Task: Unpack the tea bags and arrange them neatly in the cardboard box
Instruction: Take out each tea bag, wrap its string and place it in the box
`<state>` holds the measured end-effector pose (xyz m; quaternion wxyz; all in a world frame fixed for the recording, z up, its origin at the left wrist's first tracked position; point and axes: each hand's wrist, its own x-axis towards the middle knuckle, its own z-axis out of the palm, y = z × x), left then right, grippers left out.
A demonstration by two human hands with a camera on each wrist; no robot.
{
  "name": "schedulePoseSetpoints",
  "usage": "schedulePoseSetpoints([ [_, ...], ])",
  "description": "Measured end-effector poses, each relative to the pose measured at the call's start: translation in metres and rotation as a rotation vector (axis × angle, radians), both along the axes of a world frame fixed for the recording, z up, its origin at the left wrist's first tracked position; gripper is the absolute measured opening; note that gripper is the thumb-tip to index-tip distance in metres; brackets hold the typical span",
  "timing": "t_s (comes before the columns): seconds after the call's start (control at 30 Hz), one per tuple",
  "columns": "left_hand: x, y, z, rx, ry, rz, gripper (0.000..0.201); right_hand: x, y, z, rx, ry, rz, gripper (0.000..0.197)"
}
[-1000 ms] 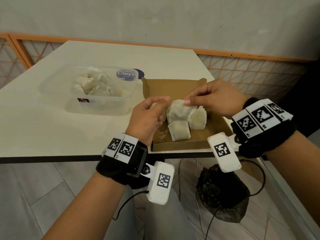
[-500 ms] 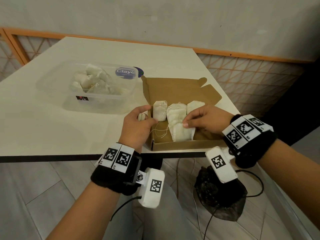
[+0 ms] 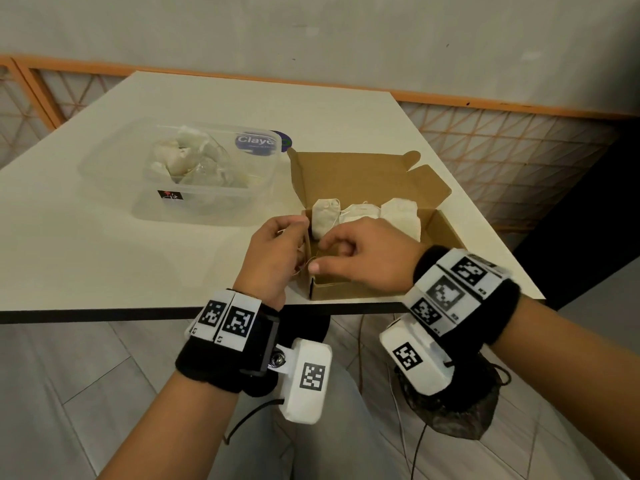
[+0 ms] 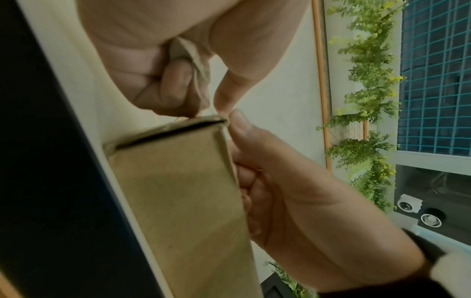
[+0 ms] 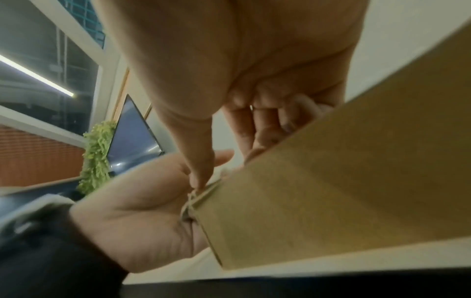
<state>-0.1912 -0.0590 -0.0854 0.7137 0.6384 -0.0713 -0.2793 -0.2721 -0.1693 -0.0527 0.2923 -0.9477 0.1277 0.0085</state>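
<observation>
1. Nearest, at the front left corner of the cardboard box [image 3: 446,233], the two hands have come down and together. A second ago both held a tea bag up over the box; half a second ago the right hand was pressing bags flat inside.
2. The right hand [image 3: 363,258] now lies across the box's near half, fingers curled, thumb and forefinger pinching a thin string [image 5: 190,198] at the box corner.
3. The left hand [image 3: 273,258] sits just outside the box's left wall, fingers curled around a crumpled wrapper [image 4: 191,56], its fingertips meeting the right thumb at the string.
4. Judged from this, the bag is already laid in and its loose string is being tucked in or freed.
5. Behind the hands, three tea bags [image 3: 398,216] stand in a row against the box's back wall.
6. Farther left on the tabletop [image 3: 104,258], the clear plastic tub [image 3: 114,168] holds more packed bags, so much unpacking remains.
</observation>
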Motion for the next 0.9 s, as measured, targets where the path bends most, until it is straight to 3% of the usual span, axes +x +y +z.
schedulePoseSetpoints([
  [0.2, 0.001, 0.009, 0.003, -0.046, 0.038, 0.002, 0.004, 0.004, -0.006, 0.003, 0.184, -0.026, -0.063, 0.021],
  [0.43, -0.002, 0.002, 0.016, -0.248, 0.055, 0.013, 0.012, -0.003, -0.028, 0.003, 0.113, -0.025, -0.182, 0.025],
  [0.57, -0.004, -0.007, 0.019, -0.306, 0.103, -0.002, 0.008, -0.006, -0.024, 0.009, 0.098, -0.173, -0.232, 0.022],
  [0.67, -0.001, -0.011, 0.022, -0.424, 0.277, -0.045, 0.012, -0.01, -0.019, 0.021, 0.274, -0.263, -0.077, 0.034],
  [0.73, 0.0, -0.012, 0.023, -0.494, 0.391, -0.102, 0.022, -0.011, -0.017, 0.027, 0.294, -0.254, 0.048, 0.042],
  [0.8, 0.0, -0.012, 0.024, -0.541, 0.478, -0.152, 0.027, -0.008, -0.016, 0.031, 0.286, -0.278, 0.067, 0.032],
  [0.9, 0.001, -0.008, 0.023, -0.556, 0.51, -0.167, 0.03, -0.003, -0.019, 0.036, 0.399, -0.37, -0.049, 0.012],
])
